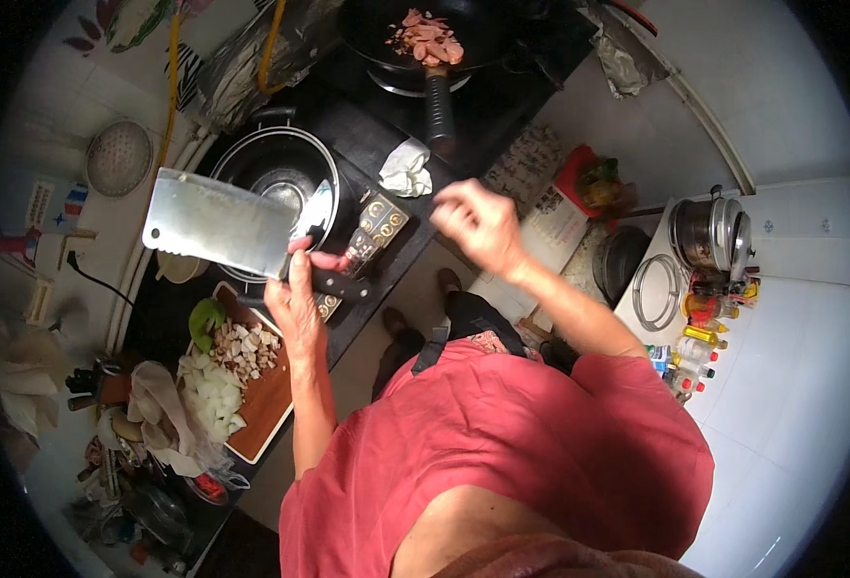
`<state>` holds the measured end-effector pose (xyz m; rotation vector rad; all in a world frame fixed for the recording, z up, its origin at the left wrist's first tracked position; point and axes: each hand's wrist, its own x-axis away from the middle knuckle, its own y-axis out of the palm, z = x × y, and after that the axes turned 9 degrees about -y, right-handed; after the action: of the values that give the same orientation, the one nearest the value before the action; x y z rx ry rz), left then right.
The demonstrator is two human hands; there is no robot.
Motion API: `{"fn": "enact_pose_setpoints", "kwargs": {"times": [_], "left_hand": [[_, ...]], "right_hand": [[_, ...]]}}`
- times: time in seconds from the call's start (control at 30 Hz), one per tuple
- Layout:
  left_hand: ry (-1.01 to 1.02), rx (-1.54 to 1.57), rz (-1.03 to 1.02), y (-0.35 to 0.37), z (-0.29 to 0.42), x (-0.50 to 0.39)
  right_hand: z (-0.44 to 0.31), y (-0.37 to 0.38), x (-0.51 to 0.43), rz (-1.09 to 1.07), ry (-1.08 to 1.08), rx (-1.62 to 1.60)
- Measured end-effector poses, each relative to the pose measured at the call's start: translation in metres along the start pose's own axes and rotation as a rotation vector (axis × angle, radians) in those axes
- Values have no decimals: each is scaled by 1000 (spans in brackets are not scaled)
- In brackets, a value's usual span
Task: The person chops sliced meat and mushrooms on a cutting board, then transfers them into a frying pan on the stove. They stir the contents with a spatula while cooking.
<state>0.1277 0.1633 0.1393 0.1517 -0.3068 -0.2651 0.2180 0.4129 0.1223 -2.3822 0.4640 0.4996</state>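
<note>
My left hand (301, 307) holds a cleaver (219, 217) by its blade end near the black handle, with the broad steel blade pointing left over a black pot (277, 162). My right hand (479, 227) is raised in the air with its fingers curled and blurred; whether it holds anything cannot be made out. Near it lies a crumpled white cloth or tissue (405, 170). A wok (367, 43) with sliced pink sausage (432, 40) stands on the burner at the top. On a cutting board (266, 397) lie a green pepper piece (206, 324), diced mushrooms (244, 347) and chopped onion (212, 390).
The wok's handle (439, 108) sticks out toward me. Stove knobs (378, 231) line the counter's front edge. Utensils and a plastic bag (161, 412) crowd the lower left. At the right, stacked steel pots (710, 231), a wire rack (656, 292) and several bottles (700, 347) stand on a white surface.
</note>
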Motion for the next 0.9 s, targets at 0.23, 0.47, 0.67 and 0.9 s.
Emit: {"fn": "enact_pose_setpoints", "kwargs": {"times": [0.23,0.47,0.67,0.9], "left_hand": [[5,73,157,32,-1,-6],[34,58,259,71,-6,-7],[41,53,312,85,-11,-1],[34,64,359,97,-14,0]], "right_hand": [[227,-122,-78,86,356,465],[327,-141,-142,-116,226,766],[360,-127,-169,-236,184,810],[376,-116,-182,-150,145,939]]}}
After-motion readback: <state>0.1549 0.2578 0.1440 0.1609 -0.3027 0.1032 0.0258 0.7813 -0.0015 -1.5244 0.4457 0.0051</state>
